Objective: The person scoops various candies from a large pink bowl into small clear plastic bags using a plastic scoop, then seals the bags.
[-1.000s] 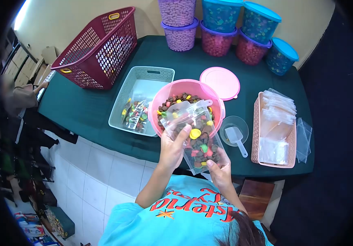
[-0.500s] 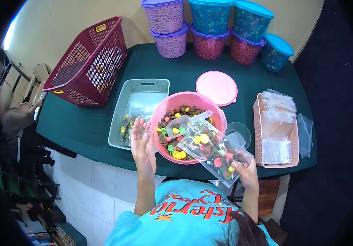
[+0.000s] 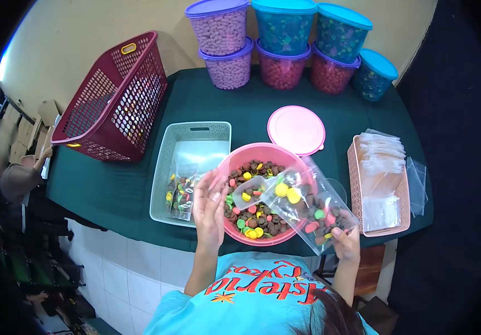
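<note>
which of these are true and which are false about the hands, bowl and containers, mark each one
1. The right hand holds a filled clear bag. True.
2. The left hand grips the scoop. False: it is open, apart from the scoop.
3. The pink lid covers the pink bowl. False: it lies on the table, beyond the bowl.
4. The pink basket holds clear packets. True.
5. The pale tray stands right of the bowl. False: left.
</note>
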`<state>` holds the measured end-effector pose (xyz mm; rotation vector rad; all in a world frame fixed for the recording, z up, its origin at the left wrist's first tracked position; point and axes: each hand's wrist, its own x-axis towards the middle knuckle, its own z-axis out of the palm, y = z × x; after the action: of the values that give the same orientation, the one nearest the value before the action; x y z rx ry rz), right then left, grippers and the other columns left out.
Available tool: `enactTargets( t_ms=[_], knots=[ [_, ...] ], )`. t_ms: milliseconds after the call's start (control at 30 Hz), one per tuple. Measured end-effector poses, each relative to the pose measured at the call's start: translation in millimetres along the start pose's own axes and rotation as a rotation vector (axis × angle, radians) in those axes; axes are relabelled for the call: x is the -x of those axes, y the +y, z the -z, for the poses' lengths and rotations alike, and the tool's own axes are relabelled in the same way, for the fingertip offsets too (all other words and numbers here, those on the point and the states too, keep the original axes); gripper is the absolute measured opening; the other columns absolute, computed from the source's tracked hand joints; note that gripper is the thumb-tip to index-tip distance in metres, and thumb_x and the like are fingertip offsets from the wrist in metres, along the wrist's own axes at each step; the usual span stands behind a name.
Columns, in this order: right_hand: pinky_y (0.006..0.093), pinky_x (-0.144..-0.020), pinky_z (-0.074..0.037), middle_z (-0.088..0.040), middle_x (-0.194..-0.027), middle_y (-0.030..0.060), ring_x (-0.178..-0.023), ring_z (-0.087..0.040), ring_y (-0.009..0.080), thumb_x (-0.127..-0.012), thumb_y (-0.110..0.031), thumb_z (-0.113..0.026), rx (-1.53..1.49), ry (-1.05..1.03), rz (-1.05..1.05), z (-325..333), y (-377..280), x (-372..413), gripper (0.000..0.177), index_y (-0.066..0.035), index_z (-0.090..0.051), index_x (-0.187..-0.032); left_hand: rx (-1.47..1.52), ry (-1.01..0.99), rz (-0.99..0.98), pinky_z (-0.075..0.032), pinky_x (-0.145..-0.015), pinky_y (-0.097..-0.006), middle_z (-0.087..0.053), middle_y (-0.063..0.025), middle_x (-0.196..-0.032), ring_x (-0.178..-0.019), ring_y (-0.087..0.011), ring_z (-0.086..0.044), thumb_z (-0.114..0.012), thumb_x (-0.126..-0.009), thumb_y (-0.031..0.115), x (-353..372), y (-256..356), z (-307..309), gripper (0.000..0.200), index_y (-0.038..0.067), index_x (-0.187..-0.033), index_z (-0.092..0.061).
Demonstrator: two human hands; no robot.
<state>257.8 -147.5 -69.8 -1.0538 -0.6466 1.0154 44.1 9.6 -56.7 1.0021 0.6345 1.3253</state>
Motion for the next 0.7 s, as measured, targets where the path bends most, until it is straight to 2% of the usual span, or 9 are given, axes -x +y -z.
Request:
enactTargets(
  t_ms=[67,100,267,333,467,500,533,633,700],
  knots=[
    [0.0309,-0.079,-0.047,-0.057,-0.101,0.0107,-0.09,-0.057,0.0181,-0.07,-0.008,-0.067,-0.305,0.017,0.048,-10,12,-2,0.046,0.004,-0.048,-0.111,0.04,-0.175,0.005,-0.028,-0.101,-0.0402,-0.035,-0.0178,-0.128,-0.121,-0.03,-0.035,-0.046,-0.083,0.014,-1,-5,-4,0.047,-0.003,-0.125,-0.031],
    [0.032,-0.079,-0.047,-0.056,-0.101,0.0103,-0.091,-0.057,0.0197,-0.069,-0.003,-0.067,-0.396,-0.064,0.054,-9,23,-5,0.046,0.002,-0.048,-0.111,0.016,-0.24,0.004,-0.028,-0.101,-0.0418,-0.035,-0.0186,-0.129,-0.12,-0.0306,-0.036,-0.051,-0.083,0.029,-1,-6,-9,0.058,-0.004,-0.126,-0.029],
    [0.0327,-0.079,-0.044,-0.051,-0.104,0.0109,-0.093,-0.053,0.0194,-0.065,-0.005,-0.071,-0.339,-0.17,-0.101,-19,51,-1,0.056,0.002,-0.04,-0.111,0.096,-0.534,0.045,-0.031,-0.097,-0.0387,-0.03,-0.0155,-0.133,-0.119,-0.0259,-0.038,-0.051,-0.073,0.063,20,-4,-36,0.092,-0.002,-0.131,-0.023],
    [0.0303,-0.082,-0.045,-0.056,-0.099,0.0085,-0.09,-0.056,0.0167,-0.069,0.003,-0.066,-0.45,-0.137,-0.054,-28,46,2,0.042,0.001,-0.049,-0.107,0.17,-0.535,-0.016,-0.032,-0.096,-0.0387,-0.035,-0.0166,-0.13,-0.119,-0.0253,-0.039,-0.047,-0.081,0.055,34,-2,-47,0.077,-0.003,-0.129,-0.028],
    [0.0317,-0.082,-0.045,-0.056,-0.1,0.0101,-0.094,-0.055,0.0173,-0.067,-0.005,-0.071,-0.246,-0.3,-0.056,-7,48,14,0.05,0.002,-0.048,-0.11,-0.025,-0.374,0.071,-0.036,-0.094,-0.0368,-0.045,-0.0177,-0.122,-0.112,-0.0244,-0.046,-0.041,-0.089,0.038,48,-6,-48,0.055,-0.004,-0.125,-0.034],
    [0.033,-0.086,-0.042,-0.055,-0.102,0.0112,-0.098,-0.053,0.0181,-0.071,-0.026,-0.069,-0.069,-0.432,-0.079,3,38,13,0.058,0.002,-0.044,-0.115,-0.005,-0.381,0.055,-0.038,-0.092,-0.0355,-0.047,-0.0174,-0.119,-0.108,-0.0236,-0.049,-0.038,-0.091,0.031,50,-5,-48,0.047,-0.004,-0.123,-0.037],
    [0.033,-0.086,-0.042,-0.055,-0.102,0.0112,-0.098,-0.053,0.0181,-0.071,-0.026,-0.069,-0.07,-0.435,-0.081,3,30,11,0.058,0.002,-0.044,-0.115,0.015,-0.388,0.038,-0.039,-0.09,-0.0342,-0.05,-0.0172,-0.116,-0.103,-0.0228,-0.053,-0.035,-0.093,0.023,52,-5,-48,0.04,-0.004,-0.121,-0.039],
    [0.037,-0.097,-0.028,-0.045,-0.115,0.015,-0.112,-0.041,0.0215,-0.079,-0.053,-0.045,0.007,-0.367,0.137,4,6,10,0.073,0.002,-0.031,-0.124,-0.037,-0.497,0.091,-0.04,-0.088,-0.0323,-0.051,-0.0157,-0.115,-0.099,-0.0208,-0.054,-0.036,-0.092,0.021,62,2,-59,0.039,-0.003,-0.122,-0.038],
    [0.0375,-0.097,-0.027,-0.041,-0.119,0.0155,-0.114,-0.039,0.0226,-0.079,-0.052,-0.046,0.05,-0.362,0.21,-16,0,13,0.073,0.001,-0.027,-0.126,-0.132,-0.603,0.106,-0.037,-0.091,-0.0324,-0.05,-0.0147,-0.114,-0.106,-0.0201,-0.049,-0.037,-0.091,0.022,71,-3,-74,0.038,-0.002,-0.121,-0.038]
  ],
)
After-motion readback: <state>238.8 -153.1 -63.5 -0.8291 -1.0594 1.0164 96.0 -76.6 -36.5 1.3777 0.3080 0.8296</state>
